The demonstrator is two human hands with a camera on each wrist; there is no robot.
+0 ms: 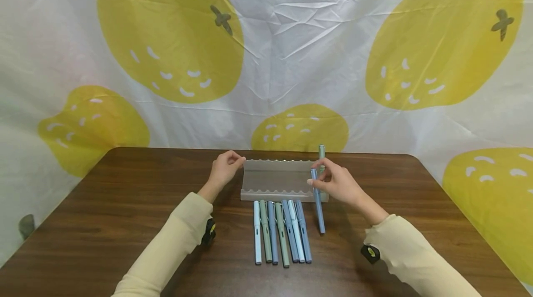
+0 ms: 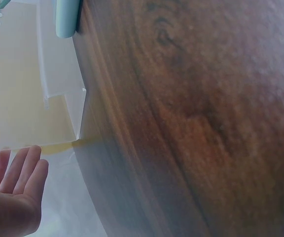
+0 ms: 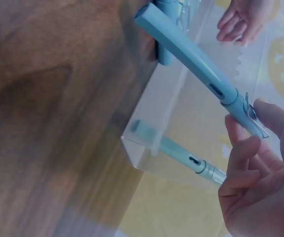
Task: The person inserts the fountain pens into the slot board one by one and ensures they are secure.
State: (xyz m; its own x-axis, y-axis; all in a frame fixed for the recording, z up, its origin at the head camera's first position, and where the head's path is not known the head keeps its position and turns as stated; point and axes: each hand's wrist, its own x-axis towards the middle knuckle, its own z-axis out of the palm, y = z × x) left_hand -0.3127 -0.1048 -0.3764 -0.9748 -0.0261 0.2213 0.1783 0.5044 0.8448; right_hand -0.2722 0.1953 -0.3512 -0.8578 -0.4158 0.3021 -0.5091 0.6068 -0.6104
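A clear pen rack (image 1: 276,177) with scalloped edges stands on the table. At its upper left corner is my left hand (image 1: 225,167), its fairly straight fingertips right at the side edge in the left wrist view. My right hand (image 1: 338,182) pinches a blue fountain pen (image 1: 318,207) by its capped end, near the clip. This pen slants over the rack's right front, barrel end down. Behind the hand, a green pen (image 1: 322,151) leans in the rack's right end; its barrel shows through the clear wall in the right wrist view.
Several capped pens (image 1: 279,232) in light blue, green and blue lie side by side before the rack, on the brown wooden table (image 1: 166,241). A white cloth with yellow fruit prints (image 1: 291,79) hangs behind the table's far edge.
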